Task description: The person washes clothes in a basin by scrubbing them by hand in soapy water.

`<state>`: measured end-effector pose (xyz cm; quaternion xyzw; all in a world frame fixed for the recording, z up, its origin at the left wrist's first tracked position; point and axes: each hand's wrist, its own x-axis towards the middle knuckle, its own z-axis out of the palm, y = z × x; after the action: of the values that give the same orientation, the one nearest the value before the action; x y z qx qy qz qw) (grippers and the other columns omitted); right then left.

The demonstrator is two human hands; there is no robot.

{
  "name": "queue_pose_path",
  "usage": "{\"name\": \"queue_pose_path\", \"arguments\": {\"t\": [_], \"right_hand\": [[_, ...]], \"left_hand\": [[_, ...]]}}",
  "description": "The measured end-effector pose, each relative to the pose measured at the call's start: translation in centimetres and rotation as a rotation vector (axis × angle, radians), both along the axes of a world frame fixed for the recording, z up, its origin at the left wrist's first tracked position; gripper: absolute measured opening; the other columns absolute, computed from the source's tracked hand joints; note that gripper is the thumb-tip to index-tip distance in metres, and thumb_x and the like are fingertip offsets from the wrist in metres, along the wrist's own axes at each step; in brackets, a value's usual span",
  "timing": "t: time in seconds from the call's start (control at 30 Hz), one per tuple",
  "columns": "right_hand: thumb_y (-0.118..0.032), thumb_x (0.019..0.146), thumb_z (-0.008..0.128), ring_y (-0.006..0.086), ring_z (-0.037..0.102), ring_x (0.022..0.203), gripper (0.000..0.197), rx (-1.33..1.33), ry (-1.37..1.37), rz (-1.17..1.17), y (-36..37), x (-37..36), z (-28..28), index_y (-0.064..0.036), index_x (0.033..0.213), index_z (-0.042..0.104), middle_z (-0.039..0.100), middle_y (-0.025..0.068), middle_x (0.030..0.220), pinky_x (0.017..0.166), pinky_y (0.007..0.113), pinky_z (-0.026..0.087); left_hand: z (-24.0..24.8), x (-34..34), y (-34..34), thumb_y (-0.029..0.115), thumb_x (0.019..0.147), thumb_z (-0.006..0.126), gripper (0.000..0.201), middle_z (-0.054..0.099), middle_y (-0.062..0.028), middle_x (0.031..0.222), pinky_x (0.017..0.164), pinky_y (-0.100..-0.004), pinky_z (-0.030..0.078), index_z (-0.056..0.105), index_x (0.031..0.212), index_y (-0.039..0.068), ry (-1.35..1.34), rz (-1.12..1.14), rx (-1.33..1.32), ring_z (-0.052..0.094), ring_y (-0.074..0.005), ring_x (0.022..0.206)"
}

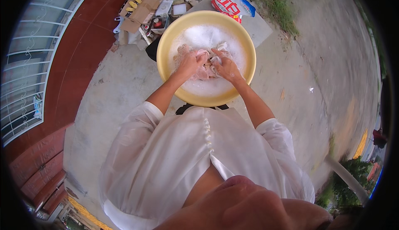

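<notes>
A round pale-yellow basin (248, 51) stands in front of me, with white suds (203, 32) on the water. Inside it lies a wet, pale pink cloth (203, 73), bunched up and partly covered by foam. My left hand (191, 64) is closed on the cloth, and a pink fold shows by its fingers. Close beside it, my right hand (227, 68) grips another part of the same cloth, its fingers bent and foam on them. Some of the fingertips are hidden in the cloth and suds.
Behind the basin stands a blue, white and red detergent bag (232, 3). To the far left, an open cardboard box (143, 7) sits among clutter, near a dark red jar (157, 23). A barred window (35, 43) is at left. Grass (278, 12) grows beside the concrete.
</notes>
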<state>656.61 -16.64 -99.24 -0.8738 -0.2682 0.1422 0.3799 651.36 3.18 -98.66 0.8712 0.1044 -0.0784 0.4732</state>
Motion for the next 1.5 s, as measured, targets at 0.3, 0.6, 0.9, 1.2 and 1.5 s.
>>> {"name": "queue_pose_path", "arguments": {"t": [0.3,0.6,0.9,1.2,1.5], "right_hand": [[-0.021,0.086,0.051,0.0472,0.052,0.115,0.066,-0.305,0.169,-0.046,4.6,2.4,-6.1,-0.0109,0.147,0.030,0.064,0.0288,0.103,0.105,0.053,0.032],[-0.028,0.078,0.060,0.0488,0.062,0.088,0.036,-0.271,0.066,-0.209,4.5,5.2,-6.1,0.0020,0.098,0.066,0.064,0.0315,0.092,0.082,0.053,0.049],[-0.025,0.080,0.058,0.0231,0.063,0.093,0.033,0.164,0.642,-0.238,0.4,6.1,2.0,-0.0009,0.101,0.068,0.067,0.0176,0.102,0.084,0.036,0.048],[-0.035,0.094,0.048,0.0279,0.060,0.107,0.042,0.349,0.330,-0.326,-0.4,3.3,2.0,-0.0060,0.120,0.061,0.065,0.0162,0.108,0.094,0.036,0.044],[-0.035,0.096,0.040,0.0439,0.055,0.113,0.045,-0.367,0.182,-0.065,4.8,6.0,-10.1,-0.0023,0.120,0.059,0.057,0.0309,0.118,0.098,0.049,0.041]], "left_hand": [[-7.1,4.4,-1.9,0.017,0.093,0.040,0.033,0.059,-0.0318,0.109,0.088,-0.0546,0.043,0.048,0.118,-0.004,0.077,0.186,0.099,0.057,-0.0491,0.100],[-14.1,6.1,-0.6,0.020,0.084,0.047,0.030,0.061,-0.0317,0.101,0.086,-0.0500,0.046,0.062,0.097,-0.003,-0.086,0.174,0.125,0.058,-0.0466,0.100],[-0.5,5.4,3.5,0.031,0.083,0.061,0.034,0.064,-0.0106,0.099,0.075,-0.0358,0.051,0.065,0.103,0.003,0.141,0.202,-0.547,0.061,-0.0209,0.092],[1.3,-0.8,-0.3,0.027,0.087,0.060,0.044,0.056,-0.0143,0.117,0.092,-0.0388,0.046,0.052,0.123,0.004,0.090,0.393,-0.491,0.059,-0.0261,0.101],[-8.9,1.7,-5.0,0.024,0.095,0.040,0.054,0.049,-0.0307,0.132,0.100,-0.0469,0.039,0.032,0.144,0.002,0.221,0.181,0.176,0.052,-0.0460,0.115]]}}
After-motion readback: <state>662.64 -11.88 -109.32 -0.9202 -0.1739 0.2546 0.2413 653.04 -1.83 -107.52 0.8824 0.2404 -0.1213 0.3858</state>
